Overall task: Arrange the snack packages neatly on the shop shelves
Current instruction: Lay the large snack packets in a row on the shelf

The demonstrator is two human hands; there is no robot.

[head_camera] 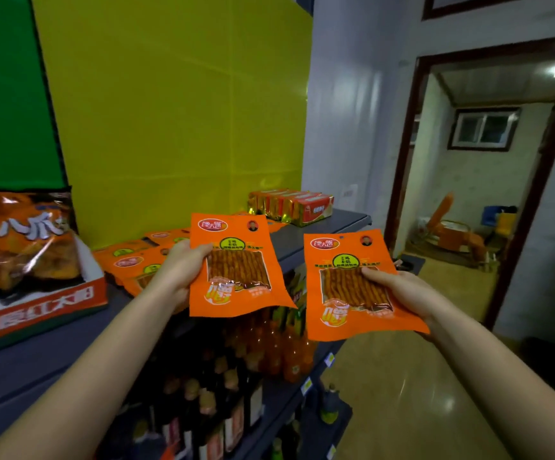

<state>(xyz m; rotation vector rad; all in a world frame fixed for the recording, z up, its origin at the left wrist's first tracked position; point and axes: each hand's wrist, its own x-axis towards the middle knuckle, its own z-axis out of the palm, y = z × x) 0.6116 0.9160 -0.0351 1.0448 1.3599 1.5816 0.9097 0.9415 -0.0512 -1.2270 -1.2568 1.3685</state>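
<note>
Centre of the frame: left hand (pixel 183 267) gripping an orange packet (pixel 236 260) by its left edge, thumb pressed on the front, other fingers hidden behind. Packet upright, printed side toward the camera, clear window with reddish-brown sticks in its middle, held up in front of the edge of the grey shelf (pixel 319 234).

Right of centre: right hand (pixel 399 287) gripping a second orange packet (pixel 352 283) of the same kind by its right edge, thumb on the window, other fingers behind and out of sight. Also upright and a little lower than the first, with a narrow gap between the two.

Behind the left hand, flat on the shelf top: a loose pile of same packets (pixel 136 260), overlapping. At the left edge of the frame, a red and white cardboard box (pixel 37 303) on the same shelf, with big orange bags (pixel 30 240) standing in it. Toward the far end of the shelf, above centre, a row of gold and red packs (pixel 292 205).

Lower middle: dark and orange bottles (pixel 269 346) in rows on the shelf below.

Upper left: green panel (pixel 3 94) and yellow panel (pixel 170 111) behind the shelf. Right side: open doorway (pixel 488 161) to another room.
</note>
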